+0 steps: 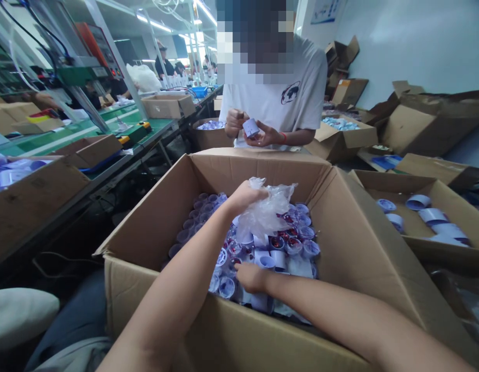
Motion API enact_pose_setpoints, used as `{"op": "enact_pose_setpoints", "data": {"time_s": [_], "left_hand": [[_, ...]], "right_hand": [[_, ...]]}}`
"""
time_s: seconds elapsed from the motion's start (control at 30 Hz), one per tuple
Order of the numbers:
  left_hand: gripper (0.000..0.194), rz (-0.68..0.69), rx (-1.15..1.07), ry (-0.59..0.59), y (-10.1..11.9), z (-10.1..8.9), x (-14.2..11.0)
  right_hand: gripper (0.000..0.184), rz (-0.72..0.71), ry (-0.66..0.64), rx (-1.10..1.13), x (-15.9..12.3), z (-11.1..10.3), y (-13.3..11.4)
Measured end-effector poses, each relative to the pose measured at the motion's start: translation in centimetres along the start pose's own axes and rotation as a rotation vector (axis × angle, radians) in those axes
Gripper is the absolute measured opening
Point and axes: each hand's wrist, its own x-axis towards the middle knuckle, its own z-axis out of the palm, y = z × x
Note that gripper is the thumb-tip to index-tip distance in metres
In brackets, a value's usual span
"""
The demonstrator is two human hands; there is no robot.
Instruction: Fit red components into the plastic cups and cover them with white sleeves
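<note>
My left hand is closed on a crumpled clear plastic bag, held up over the inside of a large cardboard box. Lower down, my right hand reaches among the parts in that box. Its fingers are curled at a small dark red piece, and what they grip is mostly hidden. Around both hands lie many pale lilac plastic cups, some standing in rows. Several cups on the right side hold shiny red pieces. A white sheet shows between the cups.
Across the box a person in a white shirt holds a lilac cup. A smaller box with loose lilac rings stands at right. A green conveyor bench runs along the left, with a box of lilac parts nearer me.
</note>
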Motion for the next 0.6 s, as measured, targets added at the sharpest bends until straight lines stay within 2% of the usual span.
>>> {"op": "enact_pose_setpoints", "data": {"time_s": [0.1,0.2,0.33,0.4,0.5,0.6], "left_hand": [[0.012,-0.026,0.014,0.026,-0.2,-0.1,0.2],[0.011,-0.064,0.019,0.131,-0.3,-0.4,0.7],[0.009,-0.083,0.016,0.313,-0.3,-0.9,1.1],[0.011,-0.059,-0.018,0.359,-0.2,-1.1,1.2],[0.012,-0.049,-0.037,0.401,-0.1,-1.4,1.0],[0.012,-0.082,0.048,0.488,-0.1,-1.9,0.7]], "right_hand": [[0.02,0.007,0.02,0.137,-0.1,-2.0,0.8],[0.024,0.07,0.102,0.306,-1.0,-5.5,1.6],[0.059,0.153,0.346,0.765,-4.0,-10.5,1.9],[0.068,0.133,0.485,0.869,-5.6,-12.3,1.7],[0.067,0.156,0.647,0.875,-7.2,-13.8,1.1],[0.058,0.259,0.815,0.916,-7.8,-14.4,0.5]]}}
